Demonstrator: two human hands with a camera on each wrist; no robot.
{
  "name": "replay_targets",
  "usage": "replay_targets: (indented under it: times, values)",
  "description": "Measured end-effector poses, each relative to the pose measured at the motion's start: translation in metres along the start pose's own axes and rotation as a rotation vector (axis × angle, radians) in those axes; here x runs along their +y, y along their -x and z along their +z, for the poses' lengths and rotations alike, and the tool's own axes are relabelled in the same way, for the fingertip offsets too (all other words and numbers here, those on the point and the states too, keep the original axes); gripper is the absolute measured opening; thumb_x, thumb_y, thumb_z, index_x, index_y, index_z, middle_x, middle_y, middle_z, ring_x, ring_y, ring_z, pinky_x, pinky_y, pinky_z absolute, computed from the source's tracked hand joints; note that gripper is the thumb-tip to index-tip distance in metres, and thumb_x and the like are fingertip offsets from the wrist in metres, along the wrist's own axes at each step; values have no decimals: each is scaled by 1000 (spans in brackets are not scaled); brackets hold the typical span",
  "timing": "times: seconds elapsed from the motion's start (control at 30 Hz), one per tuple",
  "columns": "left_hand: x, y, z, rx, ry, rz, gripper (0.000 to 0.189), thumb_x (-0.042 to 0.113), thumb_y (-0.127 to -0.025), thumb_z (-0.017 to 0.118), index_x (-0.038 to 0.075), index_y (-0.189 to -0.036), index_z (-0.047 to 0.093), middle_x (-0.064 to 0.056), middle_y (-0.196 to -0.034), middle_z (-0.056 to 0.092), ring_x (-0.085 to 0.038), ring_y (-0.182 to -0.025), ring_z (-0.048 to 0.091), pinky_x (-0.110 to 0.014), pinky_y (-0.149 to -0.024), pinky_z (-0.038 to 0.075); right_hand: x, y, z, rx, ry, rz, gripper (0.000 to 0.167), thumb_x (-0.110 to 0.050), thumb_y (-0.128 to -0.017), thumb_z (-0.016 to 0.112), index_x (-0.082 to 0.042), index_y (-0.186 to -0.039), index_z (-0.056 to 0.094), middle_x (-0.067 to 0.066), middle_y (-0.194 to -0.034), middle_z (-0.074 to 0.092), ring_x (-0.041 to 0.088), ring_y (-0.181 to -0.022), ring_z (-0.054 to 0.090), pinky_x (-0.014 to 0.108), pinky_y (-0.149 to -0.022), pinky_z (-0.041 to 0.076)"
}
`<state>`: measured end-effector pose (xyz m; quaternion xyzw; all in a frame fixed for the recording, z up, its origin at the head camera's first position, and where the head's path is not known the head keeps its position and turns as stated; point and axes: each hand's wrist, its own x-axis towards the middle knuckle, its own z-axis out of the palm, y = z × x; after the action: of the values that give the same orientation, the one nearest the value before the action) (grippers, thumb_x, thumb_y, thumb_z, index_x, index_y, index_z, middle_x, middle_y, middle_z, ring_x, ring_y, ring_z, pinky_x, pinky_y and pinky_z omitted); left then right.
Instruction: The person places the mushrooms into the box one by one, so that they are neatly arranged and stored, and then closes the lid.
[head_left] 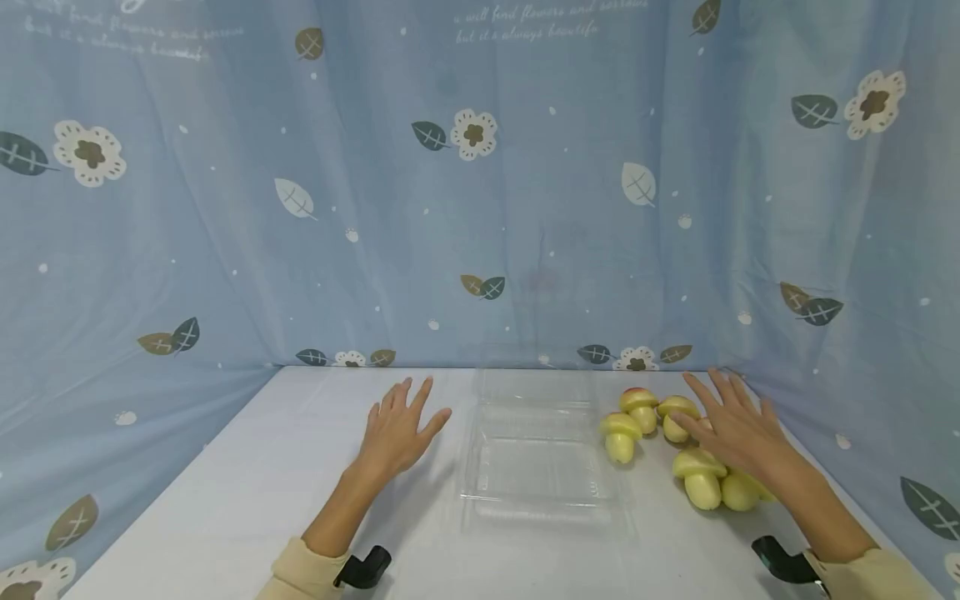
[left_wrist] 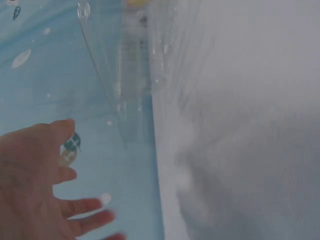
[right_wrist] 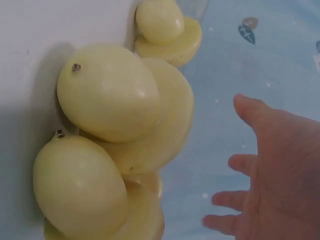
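Both spread and empty, your left hand (head_left: 395, 433) is beside a clear box (head_left: 536, 469), your right hand (head_left: 741, 432) by toy mushrooms (head_left: 701, 481), likely grouped toward the table's (head_left: 225, 508) right edge for reach.

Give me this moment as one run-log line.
left hand: open, left of clear plastic container; right hand: open, near mushroom-shaped pieces; pieces: right of container, none inside

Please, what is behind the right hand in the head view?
Behind the bare right hand and forearm, smooth yellow mushroom-shaped objects show partly. Their covered portions cannot be seen, nor whether more lie there.
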<state>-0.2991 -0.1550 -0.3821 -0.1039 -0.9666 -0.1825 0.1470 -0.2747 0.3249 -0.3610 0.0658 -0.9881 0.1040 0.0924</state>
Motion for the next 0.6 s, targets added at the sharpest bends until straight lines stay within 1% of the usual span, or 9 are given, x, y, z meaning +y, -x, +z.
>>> replay_targets:
  times: [0.07,0.1,0.17,0.23,0.3,0.37,0.43,0.5,0.6]
  values:
    - [3,2,2,23,67,2,68,55,-97,51,20,-153,35,-22,-144,45,-39,-128,49,-61,-96,46,0,3,-1,-9,0,0,86,-66,-96,39,-15,-159,9,36,-156,10,60,-139,12,84,-100,12]
    - [4,3,2,29,105,3,67,53,-96,54,20,-152,37,-21,-137,50,-37,-119,56,-57,-89,51,0,4,-2,-14,1,1,86,-67,-96,39,-15,-159,9,37,-155,12,61,-137,15,84,-97,16]
    - [7,5,3,38,182,5,63,48,-96,58,19,-149,42,-18,-122,57,-27,-99,62,-47,-77,54,0,6,-4,-15,7,1,87,-67,-96,39,-12,-158,12,38,-152,19,63,-132,24,84,-92,25]
    - [10,6,4,42,241,9,60,44,-96,60,18,-147,45,-15,-113,60,-18,-86,62,-43,-77,52,1,7,-6,-11,5,2,88,-67,-96,40,-9,-157,15,38,-149,24,63,-128,30,82,-87,32]
    - [12,8,6,44,282,18,57,40,-96,62,16,-145,48,-14,-107,62,-13,-79,59,-39,-76,50,3,9,-7,-3,-3,-2,89,-67,-95,42,-8,-157,18,38,-147,28,63,-125,34,79,-85,35]
    - [13,12,8,46,313,27,55,38,-96,62,15,-143,49,-10,-102,62,-9,-75,55,-35,-74,48,5,11,-7,11,-8,-11,88,-66,-95,43,-5,-155,22,39,-144,32,62,-122,38,76,-84,39]
    - [14,16,10,30,367,28,53,36,-96,63,15,-143,50,-8,-100,61,-10,-73,55,-30,-67,50,9,15,-7,32,-6,-27,87,-64,-95,45,-3,-153,26,39,-141,35,60,-119,42,72,-82,43]
    - [14,20,13,-4,436,22,53,34,-96,63,16,-143,49,-7,-99,60,-12,-71,57,-24,-59,52,13,20,-7,64,-5,-49,83,-61,-95,49,-2,-151,30,39,-137,39,58,-114,47,68,-78,46]
    - [14,25,17,-59,541,8,52,29,-96,64,16,-144,48,-9,-98,59,-18,-68,61,-23,-48,54,17,29,-6,108,4,-74,77,-55,-95,55,-2,-147,37,36,-131,46,51,-105,55,57,-68,51]
